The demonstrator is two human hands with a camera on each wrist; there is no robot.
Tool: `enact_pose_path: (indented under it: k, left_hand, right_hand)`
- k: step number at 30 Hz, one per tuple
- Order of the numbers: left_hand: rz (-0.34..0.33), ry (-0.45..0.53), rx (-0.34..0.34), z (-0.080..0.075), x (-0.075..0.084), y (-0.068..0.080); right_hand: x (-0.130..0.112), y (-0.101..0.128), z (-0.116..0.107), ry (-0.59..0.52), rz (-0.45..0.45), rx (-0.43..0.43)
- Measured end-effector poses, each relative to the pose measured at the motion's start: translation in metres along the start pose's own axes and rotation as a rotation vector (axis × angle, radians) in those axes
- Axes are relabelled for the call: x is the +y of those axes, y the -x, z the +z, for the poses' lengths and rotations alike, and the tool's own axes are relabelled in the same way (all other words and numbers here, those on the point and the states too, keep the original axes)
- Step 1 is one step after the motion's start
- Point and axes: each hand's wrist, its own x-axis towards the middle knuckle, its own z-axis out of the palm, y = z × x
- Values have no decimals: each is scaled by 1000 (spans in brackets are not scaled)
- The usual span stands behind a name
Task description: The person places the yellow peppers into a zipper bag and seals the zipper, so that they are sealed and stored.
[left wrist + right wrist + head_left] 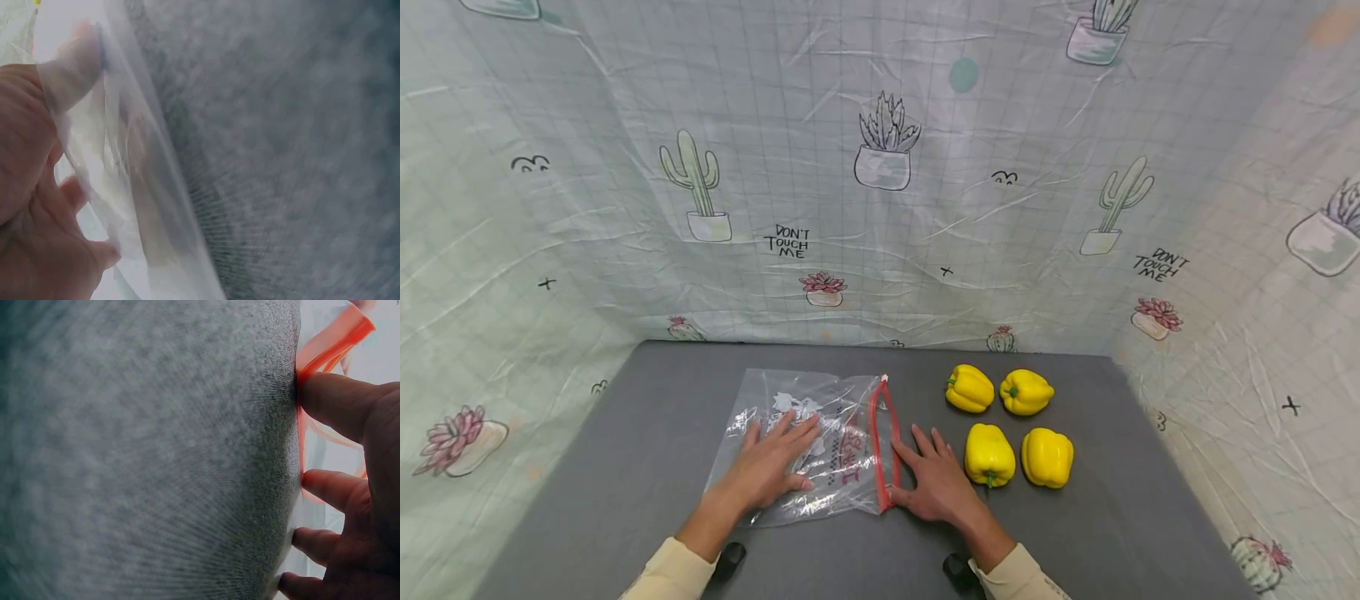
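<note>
A clear plastic zipper bag (820, 500) with a red zip edge (877, 467) lies flat on the grey table, its mouth facing right and slightly parted. My left hand (766, 462) rests on the middle of the bag with fingers spread. Beside the red edge, my right hand (936, 479) lies on the table, fingers spread, its thumb touching the zip edge. In the right wrist view that thumb (337, 403) meets the red strip (337, 340). Right of this hand sit several yellow bell peppers, the nearest pepper (989, 456) just past its fingers.
Another pepper (1047, 458) stands at the near right, with one pepper (969, 388) and another pepper (1026, 392) behind. A cactus-print curtain (925, 250) surrounds the grey table (625, 467) at the back and sides.
</note>
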Motion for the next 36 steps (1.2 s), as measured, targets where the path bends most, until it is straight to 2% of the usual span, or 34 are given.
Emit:
enact_pose_path:
  k: [4, 8, 13, 18, 20, 22, 26, 31, 36]
  left_hand:
    - [45, -14, -45, -1, -1, 1]
    - [52, -38, -59, -3, 0, -1]
    - [36, -50, -47, -9, 10, -15]
    - [90, -51, -28, -11, 19, -27]
    - [115, -47, -18, -9, 19, -28]
    - [110, -13, -14, -5, 19, -27]
    - [121, 61, -56, -2, 16, -25]
    - [162, 32, -115, -5, 10, -21]
    - [155, 29, -136, -7, 6, -18]
  right_hand:
    - [0, 0, -1, -6, 0, -7]
    - [-1, 0, -1, 7, -4, -3]
    - [-2, -1, -2, 17, -4, -3]
    - [-2, 0, -3, 14, 5, -14]
    - [-2, 0, -3, 15, 7, -17]
    - [-2, 0, -3, 19, 6, -16]
    - [-1, 1, -2, 28, 6, -9]
    - [-1, 1, -1, 22, 3, -12]
    - [-1, 1, 0, 11, -2, -9]
